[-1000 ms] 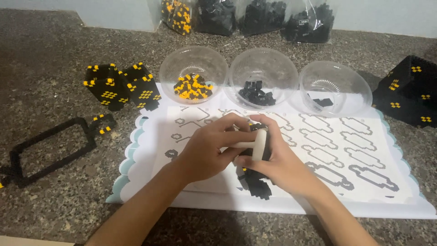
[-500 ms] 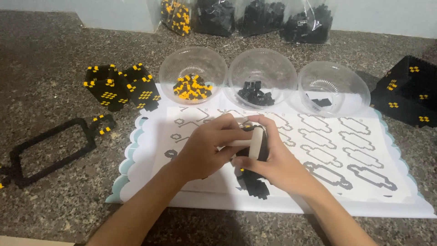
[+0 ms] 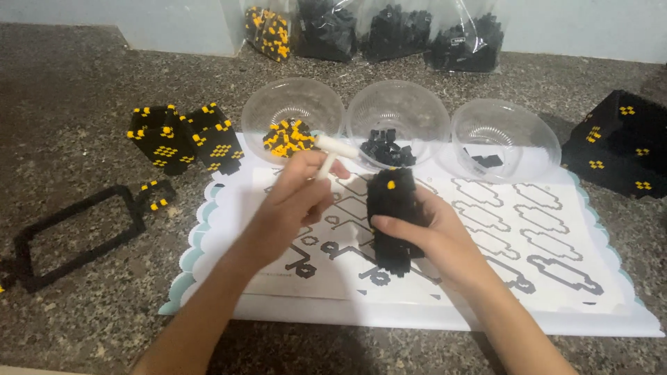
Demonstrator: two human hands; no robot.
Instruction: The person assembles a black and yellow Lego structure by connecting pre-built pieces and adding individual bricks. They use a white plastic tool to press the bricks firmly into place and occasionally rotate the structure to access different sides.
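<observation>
My right hand (image 3: pixel 431 232) grips a black block model (image 3: pixel 393 217) made of tiny bricks, with one yellow stud on top, held upright over the printed sheet (image 3: pixel 528 229). My left hand (image 3: pixel 292 201) holds a small white T-shaped tool (image 3: pixel 332 151), lifted up and to the left of the model, close to the bowl of yellow bricks (image 3: pixel 292 118). The two hands are a short way apart.
Two more clear bowls hold black bricks, one in the middle (image 3: pixel 397 128) and one at the right (image 3: pixel 504 139). Built black-and-yellow pieces (image 3: pixel 182 137) and a black frame (image 3: pixel 73 232) lie left. A large black build (image 3: pixel 620 142) sits right. Bags of bricks (image 3: pixel 368 31) line the back.
My hands were pressed together over the model with the white tool against it. Now they have parted: the left hand raised the tool up and left, and the right hand stood the model upright.
</observation>
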